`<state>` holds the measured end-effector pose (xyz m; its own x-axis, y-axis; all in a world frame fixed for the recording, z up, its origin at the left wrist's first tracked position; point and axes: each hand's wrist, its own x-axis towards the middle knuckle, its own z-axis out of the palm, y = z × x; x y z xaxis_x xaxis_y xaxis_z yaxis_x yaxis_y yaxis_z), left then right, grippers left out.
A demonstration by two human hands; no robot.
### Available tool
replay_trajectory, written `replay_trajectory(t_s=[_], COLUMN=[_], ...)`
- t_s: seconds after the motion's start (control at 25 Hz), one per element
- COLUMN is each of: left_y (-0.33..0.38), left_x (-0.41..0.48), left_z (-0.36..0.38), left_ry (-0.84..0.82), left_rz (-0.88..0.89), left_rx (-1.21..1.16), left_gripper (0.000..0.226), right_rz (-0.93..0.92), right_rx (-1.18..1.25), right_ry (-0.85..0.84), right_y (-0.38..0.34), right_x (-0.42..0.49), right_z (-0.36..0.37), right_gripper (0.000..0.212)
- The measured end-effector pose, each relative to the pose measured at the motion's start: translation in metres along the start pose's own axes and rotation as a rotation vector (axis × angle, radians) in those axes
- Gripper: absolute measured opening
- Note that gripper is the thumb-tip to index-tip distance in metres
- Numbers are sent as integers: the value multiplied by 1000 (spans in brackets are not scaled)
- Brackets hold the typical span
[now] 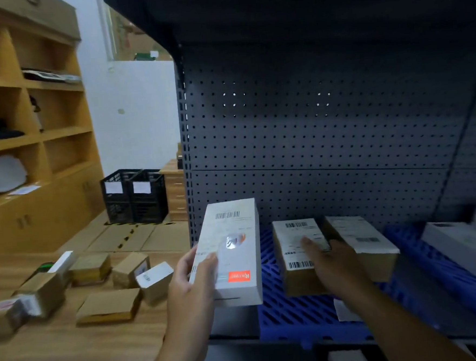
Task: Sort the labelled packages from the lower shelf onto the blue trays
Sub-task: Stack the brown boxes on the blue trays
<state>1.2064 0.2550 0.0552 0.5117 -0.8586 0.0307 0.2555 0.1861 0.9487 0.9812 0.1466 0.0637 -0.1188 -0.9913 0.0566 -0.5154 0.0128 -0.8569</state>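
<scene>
My left hand (193,279) grips a long white box (233,251) with a barcode label and an orange patch, holding it above the left edge of a blue tray (291,314). On that tray stand two brown cardboard packages with white labels. My right hand (330,264) lies on the nearer package (295,249), fingers over its label. The second package (362,242) sits just to its right, touching it. Another blue tray (422,254) at the right carries a white box (461,243).
A grey pegboard shelf unit (326,132) backs the trays. Several small cardboard boxes (106,285) lie on the wooden table (74,352) at left. Two black crates (136,196) stand on the floor behind. Wooden cabinets (30,124) fill the far left.
</scene>
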Motion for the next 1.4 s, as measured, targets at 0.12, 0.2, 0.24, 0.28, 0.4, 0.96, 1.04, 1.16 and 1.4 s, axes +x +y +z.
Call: replay_trajectory(t_s=[0.12, 0.2, 0.24, 0.28, 0.4, 0.96, 1.04, 1.16, 1.4], left_y=[-4, -6, -7, -6, -5, 16, 14, 9, 0], left_x=[6, 8, 8, 7, 6, -19, -30, -55, -120], left_z=[-5, -7, -8, -8, -7, 52, 72, 105, 215], left_ry=[4, 11, 13, 10, -6, -158, -186, -215, -307], left_rz=[-31, -33, -32, -33, -23, 39, 39, 35, 5], left_rx=[-2, 2, 4, 7, 13, 50, 31, 47, -4], left_gripper=[15, 16, 15, 14, 13, 20, 20, 21, 41], right_rz=[11, 29, 30, 29, 6, -409, -364, -377, -248], right_rx=[-29, -15, -24, -40, -146, 387, 515, 463, 268], right_ry=[-3, -5, -8, -12, 8, -100, -186, -119, 13], right_y=[-8, -10, -12, -12, -13, -42, -38, -24, 14], right_x=[10, 18, 22, 26, 32, -76, -91, -105, -101], right_z=[7, 11, 13, 15, 19, -19, -35, -68, -171], right_gripper=[66, 66, 67, 68, 71, 47, 57, 64, 75])
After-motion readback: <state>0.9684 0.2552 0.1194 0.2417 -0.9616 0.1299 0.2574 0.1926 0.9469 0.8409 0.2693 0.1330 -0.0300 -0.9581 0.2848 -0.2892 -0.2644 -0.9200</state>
